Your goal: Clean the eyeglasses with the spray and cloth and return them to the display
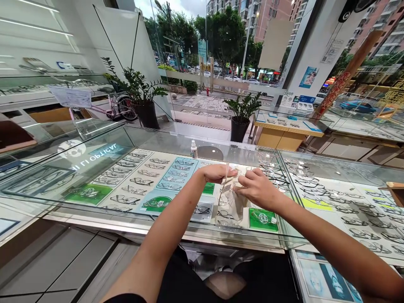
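Glass walls (186,90) look out from this optical shop onto trees, parked cars and tall buildings, with potted plants (143,88) and a bicycle (121,105) on the near side of the street view. Across the front runs a long glass display counter (158,136), and through its top I can see rows of spectacles (142,181) laid out on white and pale blue panels, with a green card (263,219) low down near the person's right forearm. Over the counter, the person's bare arms reach forward and the two hands come close together. From the left hand (219,173), its fingers drawn in narrow with the thumb pointing toward the other hand, a thin-rimmed pair of glasses (224,185) hangs with one slender arm slanting down. The right hand (259,189) has its fingers bent and pinched on a pale cloth (239,205), which droops beneath both hands; exactly where its fingertips meet the lenses I cannot tell. A small white spray bottle (193,150) stands upright toward the counter's far side, beyond the left hand.
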Tool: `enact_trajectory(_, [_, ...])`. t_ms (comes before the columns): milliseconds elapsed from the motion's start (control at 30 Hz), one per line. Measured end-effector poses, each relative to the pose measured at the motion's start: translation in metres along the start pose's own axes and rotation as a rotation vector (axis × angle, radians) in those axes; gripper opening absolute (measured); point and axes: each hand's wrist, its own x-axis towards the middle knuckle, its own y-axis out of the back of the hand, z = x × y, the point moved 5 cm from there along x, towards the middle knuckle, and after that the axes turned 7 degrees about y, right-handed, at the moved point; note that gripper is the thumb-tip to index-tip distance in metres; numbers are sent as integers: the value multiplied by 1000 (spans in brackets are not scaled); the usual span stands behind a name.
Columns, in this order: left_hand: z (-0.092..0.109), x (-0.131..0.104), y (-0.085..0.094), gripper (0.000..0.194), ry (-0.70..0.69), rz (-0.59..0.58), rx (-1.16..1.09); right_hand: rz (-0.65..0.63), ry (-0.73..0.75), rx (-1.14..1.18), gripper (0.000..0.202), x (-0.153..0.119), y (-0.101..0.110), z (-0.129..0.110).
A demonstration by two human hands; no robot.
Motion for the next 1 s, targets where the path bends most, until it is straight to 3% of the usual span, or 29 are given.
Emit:
enact_trajectory(200, [4,-10,4,60,44,7,149,-134,80,43,10,0,-2,-3])
enact_trajectory(433, [13,-23,7,64,50,98,279,-143,102,63,13,0,-6,-5])
enact_trajectory(633, [7,-14,3,60,61,61,246,-115,138,-11,17,4,-10,-7])
enact_trajectory(767, [-6,-1,3,50,54,-49,114,-85,185,-88,17,4,-11,-5])
enact_trajectory(833, [-9,7,6,49,13,-45,22,-51,188,-126,19,0,-12,-1])
enact_trajectory(933, [-7,17,18,49,-92,76,-112,54,79,-149,19,-6,-13,9])
enact_trajectory(1000, [-3,20,27,50,-177,183,-179,167,-173,-95,19,-12,-14,23])
